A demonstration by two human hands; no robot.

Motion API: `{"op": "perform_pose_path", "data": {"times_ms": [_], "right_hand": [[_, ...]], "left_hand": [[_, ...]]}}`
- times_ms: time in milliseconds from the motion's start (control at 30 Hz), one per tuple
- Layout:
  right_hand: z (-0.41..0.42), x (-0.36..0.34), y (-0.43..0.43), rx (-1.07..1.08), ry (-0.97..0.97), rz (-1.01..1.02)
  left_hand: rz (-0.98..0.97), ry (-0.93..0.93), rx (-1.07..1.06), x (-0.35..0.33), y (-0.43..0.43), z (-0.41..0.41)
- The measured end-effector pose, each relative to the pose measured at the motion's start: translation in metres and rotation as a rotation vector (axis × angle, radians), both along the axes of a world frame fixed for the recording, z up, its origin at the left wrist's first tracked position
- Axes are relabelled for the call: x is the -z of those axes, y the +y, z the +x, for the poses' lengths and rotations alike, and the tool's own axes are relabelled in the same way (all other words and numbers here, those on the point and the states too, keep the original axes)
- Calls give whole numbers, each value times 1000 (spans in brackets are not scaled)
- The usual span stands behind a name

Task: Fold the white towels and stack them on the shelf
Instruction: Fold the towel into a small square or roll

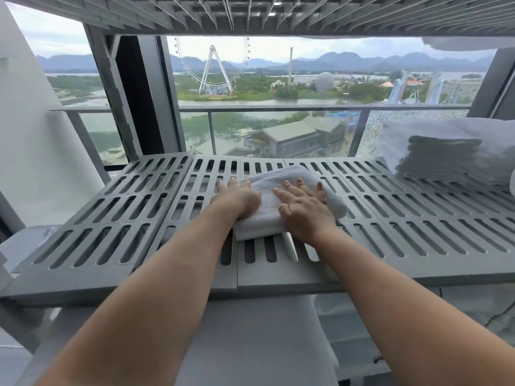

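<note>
2 hands (240,200) (302,211) on 1 towel (278,176)

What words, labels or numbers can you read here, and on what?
None can be read.
The folded white towel shows no tag or print.
The grey slatted shelf bears no marking.
The towel stack at right shows none.
Buildings outside are too far and small to show any sign.
</note>
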State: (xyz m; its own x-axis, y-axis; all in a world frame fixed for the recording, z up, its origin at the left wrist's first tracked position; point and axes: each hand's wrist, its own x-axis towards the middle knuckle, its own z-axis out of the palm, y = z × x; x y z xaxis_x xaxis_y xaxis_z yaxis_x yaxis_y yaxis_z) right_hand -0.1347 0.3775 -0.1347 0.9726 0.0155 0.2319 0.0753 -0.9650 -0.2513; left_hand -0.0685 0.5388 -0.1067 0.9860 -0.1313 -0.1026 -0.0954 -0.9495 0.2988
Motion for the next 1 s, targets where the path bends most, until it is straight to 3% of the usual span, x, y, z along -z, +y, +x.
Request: {"op": "perform_pose_path", "data": {"times_ms": [133, 367, 533, 667, 800, 900, 1000], "right_hand": [[-11, 0, -12, 43, -29, 29], [-50, -6, -44, 312, -332, -45], [-73, -12, -62, 363, -209, 233], [-85, -15, -78, 354, -178, 338], [-94, -21, -93, 373, -83, 367], [-102, -15, -101, 432, -33, 329], [-104, -8, -102, 434, -57, 314]], "left_hand": [[3, 6, 18, -5, -9, -23], [23, -15, 26, -12, -29, -69], [88, -35, -27, -20, -49, -102], [65, -88, -12, -19, -60, -122], [-106, -7, -14, -23, -67, -137], [-234, -157, -58, -21, -69, -141], [-196, -240, -149, -11, -73, -138]]}}
